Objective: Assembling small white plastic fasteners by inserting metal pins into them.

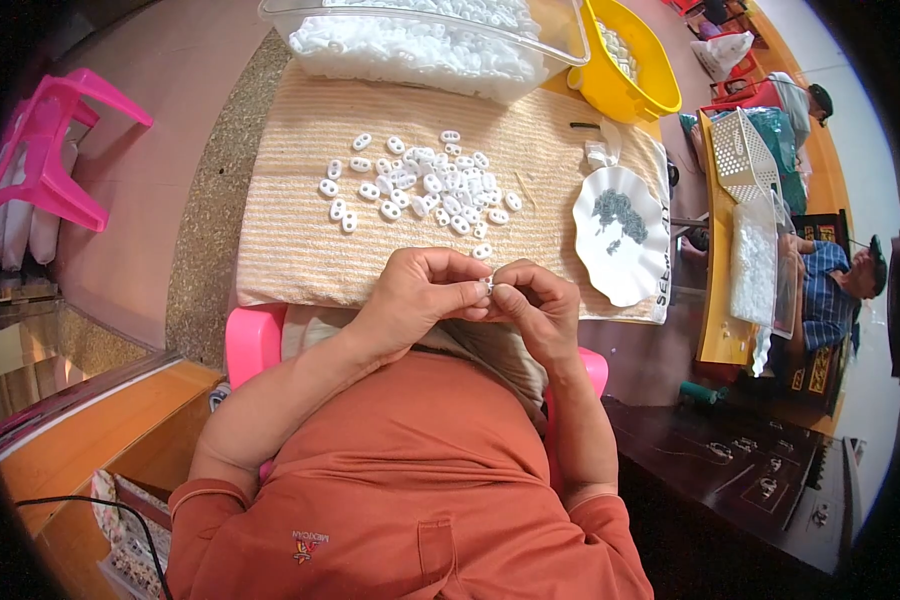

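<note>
My left hand point(425, 290) and my right hand point(535, 305) meet at the near edge of the towel-covered table point(300, 250). Between their pinched fingertips is a small white plastic piece point(488, 284), mostly hidden by the fingers. Just beyond my hands lies a loose pile of white oval plastic pieces point(435, 185), each with two dark holes. One such piece sits close to my left fingertips. To the right of the pile, a white scalloped plate point(642, 275) holds a heap of tiny dark grey parts point(620, 217).
A clear tub point(520, 85) full of white pieces stands at the table's far side, beside a yellow basket point(660, 95). A pink stool point(45, 170) is at the left. On the right, another person point(830, 290) sits at a wooden table point(715, 330) bearing a perforated white basket point(748, 150).
</note>
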`<control>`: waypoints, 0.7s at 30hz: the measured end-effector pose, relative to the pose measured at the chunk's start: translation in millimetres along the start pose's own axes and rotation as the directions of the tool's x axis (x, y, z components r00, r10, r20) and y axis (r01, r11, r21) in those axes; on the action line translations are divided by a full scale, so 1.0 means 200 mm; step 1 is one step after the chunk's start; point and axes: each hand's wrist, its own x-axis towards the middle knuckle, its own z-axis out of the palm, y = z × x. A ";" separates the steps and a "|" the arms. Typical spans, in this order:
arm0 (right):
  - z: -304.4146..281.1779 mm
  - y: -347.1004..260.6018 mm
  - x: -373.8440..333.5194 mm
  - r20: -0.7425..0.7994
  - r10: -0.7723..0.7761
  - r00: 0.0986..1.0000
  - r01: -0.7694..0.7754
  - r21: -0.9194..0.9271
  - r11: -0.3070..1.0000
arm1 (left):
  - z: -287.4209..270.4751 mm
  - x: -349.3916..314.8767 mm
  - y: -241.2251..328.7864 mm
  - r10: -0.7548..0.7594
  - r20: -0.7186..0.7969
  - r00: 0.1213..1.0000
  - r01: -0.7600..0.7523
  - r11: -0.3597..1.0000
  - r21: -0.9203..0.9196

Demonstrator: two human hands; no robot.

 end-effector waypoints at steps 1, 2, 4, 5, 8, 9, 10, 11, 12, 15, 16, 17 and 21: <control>0.00 0.00 0.00 0.000 -0.001 1.000 0.001 0.000 1.000 | 0.00 0.00 0.00 0.014 -0.001 1.000 -0.014 1.000 0.024; -0.01 0.01 0.00 0.007 -0.009 1.000 0.009 -0.008 1.000 | 0.00 0.00 0.00 0.014 0.000 1.000 -0.014 1.000 0.024; -0.01 0.00 0.00 0.015 -0.018 1.000 0.019 -0.016 1.000 | 0.00 0.00 -0.01 0.024 -0.001 1.000 -0.024 0.999 0.029; 0.01 -0.01 0.00 0.013 -0.009 1.000 0.009 0.009 1.000 | 0.00 0.00 -0.01 0.025 -0.001 1.000 -0.025 0.999 0.030; 0.01 -0.02 0.00 0.024 -0.019 1.000 0.019 -0.001 1.000 | 0.00 0.00 -0.01 0.032 -0.003 0.999 -0.032 0.999 0.036; 0.01 -0.02 0.00 0.036 -0.037 0.999 0.039 -0.035 0.999 | 0.00 0.00 -0.01 0.029 -0.007 1.000 -0.028 0.999 0.038; 0.01 -0.03 0.00 0.037 -0.038 0.999 0.039 -0.035 0.999 | 0.00 0.00 0.00 0.025 -0.011 1.000 -0.025 0.999 0.040; 0.01 -0.03 -0.01 0.037 -0.005 0.999 0.006 -0.026 1.000 | 0.00 0.00 0.00 0.026 -0.011 1.000 -0.026 0.999 0.040; 0.01 -0.03 -0.01 0.038 0.028 0.999 -0.027 -0.016 1.000 | 0.00 0.00 -0.01 0.026 -0.009 1.000 -0.025 0.999 0.041; 0.01 -0.03 -0.01 0.050 0.002 0.999 -0.001 -0.028 1.000 | 0.00 -0.01 0.00 0.024 -0.007 1.000 -0.023 0.999 0.043; 0.01 -0.02 -0.01 0.050 0.002 0.999 -0.001 -0.029 1.000 | 0.00 -0.01 0.00 0.020 -0.006 1.000 -0.020 0.999 0.043; 0.01 -0.02 -0.01 0.043 0.000 0.999 0.001 -0.028 1.000 | 0.00 -0.01 0.00 0.020 -0.006 1.000 -0.020 0.999 0.043; 0.00 -0.01 -0.01 0.019 0.006 1.000 -0.006 0.005 1.000 | 0.01 0.00 0.00 0.012 -0.005 1.000 -0.012 1.000 0.020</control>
